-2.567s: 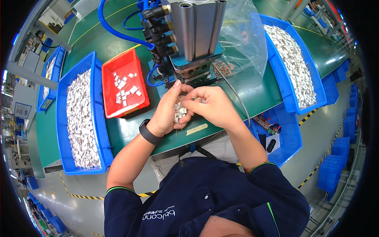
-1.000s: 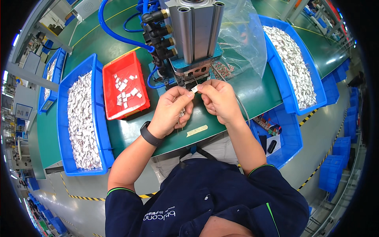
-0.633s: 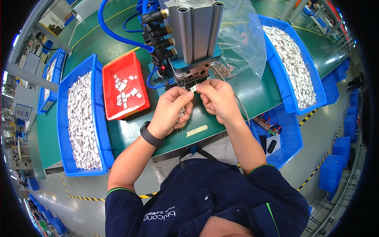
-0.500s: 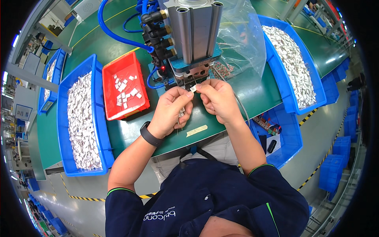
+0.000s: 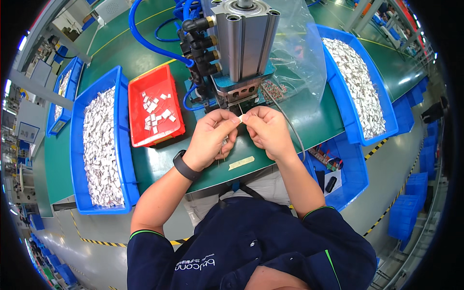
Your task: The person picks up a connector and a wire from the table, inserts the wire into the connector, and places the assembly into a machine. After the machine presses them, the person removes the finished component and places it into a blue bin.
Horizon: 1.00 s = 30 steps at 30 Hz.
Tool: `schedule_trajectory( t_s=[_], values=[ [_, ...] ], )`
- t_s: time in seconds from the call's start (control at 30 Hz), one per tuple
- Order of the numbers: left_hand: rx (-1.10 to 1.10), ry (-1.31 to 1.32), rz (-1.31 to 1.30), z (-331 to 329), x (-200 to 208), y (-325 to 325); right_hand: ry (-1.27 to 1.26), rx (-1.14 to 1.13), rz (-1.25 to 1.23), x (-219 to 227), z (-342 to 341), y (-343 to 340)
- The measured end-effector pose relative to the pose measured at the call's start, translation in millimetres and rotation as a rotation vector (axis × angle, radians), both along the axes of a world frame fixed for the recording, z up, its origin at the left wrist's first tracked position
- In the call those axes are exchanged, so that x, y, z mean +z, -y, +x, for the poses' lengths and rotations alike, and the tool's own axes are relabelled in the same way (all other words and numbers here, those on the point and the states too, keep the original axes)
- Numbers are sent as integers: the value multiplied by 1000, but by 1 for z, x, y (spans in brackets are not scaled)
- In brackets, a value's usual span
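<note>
Just in front of a pneumatic press [image 5: 244,89], my two hands meet at the fingertips. Between them is a small white block-shaped part [image 5: 241,118], mostly covered by fingers, with a thin wire rising from it toward the press. My left hand [image 5: 215,137] pinches one side of it with thumb and forefinger. Its curled fingers also hold a few more small parts with thin wire leads [image 5: 224,141], partly hidden. My right hand [image 5: 269,133] is closed on the other side, thumb against forefinger.
A red tray [image 5: 180,126] with several white parts stands left of the press. Blue bins full of white parts stand at the left [image 5: 126,164] and right [image 5: 355,128]. Yellowish tape [image 5: 241,163] lies near the table edge. Blue hoses [image 5: 145,41] and a clear plastic bag [image 5: 302,63] flank the press.
My hands have drawn slightly back from the press toward me, the white part between them. Fingertips cover more of the part now. The whole view has shifted a little.
</note>
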<state>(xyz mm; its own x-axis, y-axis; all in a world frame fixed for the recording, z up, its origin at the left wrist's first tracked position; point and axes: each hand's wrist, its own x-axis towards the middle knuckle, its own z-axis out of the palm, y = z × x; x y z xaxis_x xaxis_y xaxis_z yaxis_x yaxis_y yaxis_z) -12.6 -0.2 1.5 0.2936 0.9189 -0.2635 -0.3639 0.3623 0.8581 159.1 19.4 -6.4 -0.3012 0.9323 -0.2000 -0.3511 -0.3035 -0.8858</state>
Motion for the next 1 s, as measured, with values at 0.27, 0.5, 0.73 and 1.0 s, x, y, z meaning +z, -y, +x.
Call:
schedule_trajectory(
  t_s=[0.27,0.5,0.73,1.0],
  values=[
    [5,5,3,0,1,1,-87,34,23,1,-6,0],
    [2,25,1,-1,1,0,-96,49,30,2,-4,-1],
    [0,37,8,-1,0,1,-101,52,23,2,-3,-1],
    [-10,92,-42,-3,1,-3,-211,187,-197,11,8,-5]
  ],
)
